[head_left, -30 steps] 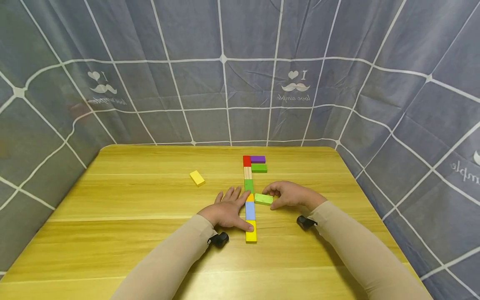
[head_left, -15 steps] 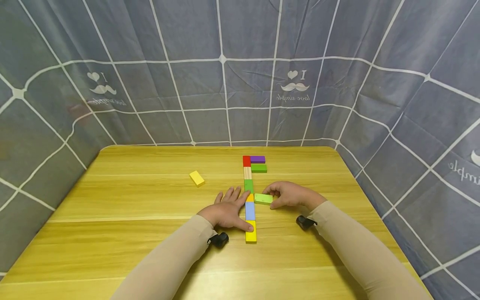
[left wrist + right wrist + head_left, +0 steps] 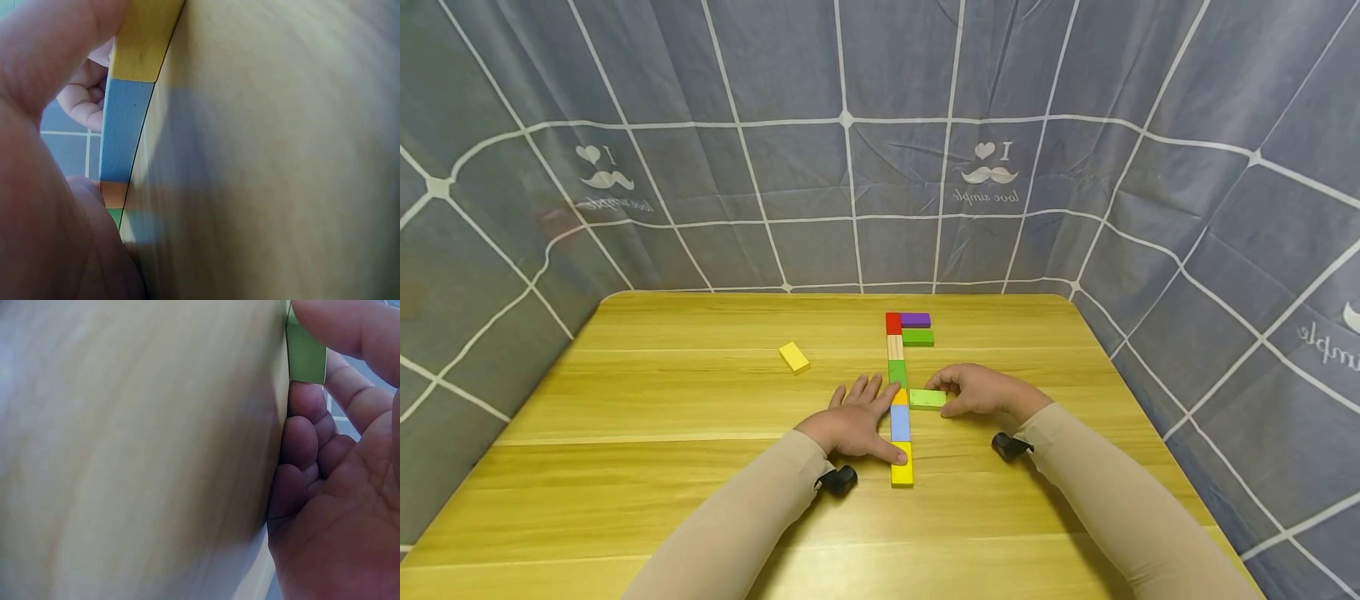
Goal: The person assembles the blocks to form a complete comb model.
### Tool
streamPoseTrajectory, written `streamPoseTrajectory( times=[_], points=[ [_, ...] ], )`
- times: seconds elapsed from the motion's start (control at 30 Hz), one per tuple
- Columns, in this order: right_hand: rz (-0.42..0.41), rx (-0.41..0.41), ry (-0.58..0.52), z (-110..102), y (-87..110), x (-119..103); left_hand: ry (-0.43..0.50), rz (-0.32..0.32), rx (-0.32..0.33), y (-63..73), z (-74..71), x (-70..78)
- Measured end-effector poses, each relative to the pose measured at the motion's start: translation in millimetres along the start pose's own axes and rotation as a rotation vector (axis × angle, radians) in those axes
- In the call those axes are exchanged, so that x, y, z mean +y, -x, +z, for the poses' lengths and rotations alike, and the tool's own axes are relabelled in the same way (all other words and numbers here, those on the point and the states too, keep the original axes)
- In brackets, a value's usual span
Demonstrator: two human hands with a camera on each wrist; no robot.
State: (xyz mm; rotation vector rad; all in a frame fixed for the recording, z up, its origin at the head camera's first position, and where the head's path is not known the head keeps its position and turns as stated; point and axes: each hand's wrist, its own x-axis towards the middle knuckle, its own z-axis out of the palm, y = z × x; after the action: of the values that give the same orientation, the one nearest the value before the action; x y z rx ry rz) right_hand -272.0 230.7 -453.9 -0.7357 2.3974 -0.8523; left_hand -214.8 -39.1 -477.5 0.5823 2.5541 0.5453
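In the head view, a straight column of flat wooden blocks lies on the table: red (image 3: 892,323), plain wood (image 3: 895,347), green (image 3: 897,371), orange (image 3: 900,398), blue (image 3: 900,422) and yellow (image 3: 902,475). My left hand (image 3: 852,425) is spread along its left side, thumb on the yellow block and index fingertip near the green-orange joint. To the right of the column, my right hand (image 3: 983,390) pinches a light green block (image 3: 927,400) lying crosswise beside the orange one. The right wrist view shows this light green block (image 3: 306,353) partly behind the thumb.
A purple block (image 3: 916,320) and a green block (image 3: 918,337) extend rightward from the column's far end. One loose yellow block (image 3: 793,357) lies to the left on the wooden table (image 3: 685,400). A grey checked curtain (image 3: 902,167) surrounds the table's back and sides.
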Motion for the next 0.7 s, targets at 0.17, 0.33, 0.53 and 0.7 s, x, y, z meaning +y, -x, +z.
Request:
streamPoseTrajectory(
  times=[0.17, 0.33, 0.53, 0.7],
  points=[
    [0.003, 0.007, 0.01, 0.3, -0.6, 2.8, 0.002, 0.011, 0.0, 2.8, -2.3, 1.9],
    [-0.013, 0.01, 0.023, -0.1, 0.0, 5.0, 0.008, 0.013, 0.0, 4.1, -3.5, 2.7],
    [-0.022, 0.013, 0.034, -1.4, 2.0, 4.8, 0.001, 0.003, 0.003, -0.3, 0.4, 0.6],
    [-0.014, 0.023, 0.045, -3.4, 0.6, 8.0, -0.003, 0.0, 0.004, -2.1, 1.3, 0.0]
  ],
)
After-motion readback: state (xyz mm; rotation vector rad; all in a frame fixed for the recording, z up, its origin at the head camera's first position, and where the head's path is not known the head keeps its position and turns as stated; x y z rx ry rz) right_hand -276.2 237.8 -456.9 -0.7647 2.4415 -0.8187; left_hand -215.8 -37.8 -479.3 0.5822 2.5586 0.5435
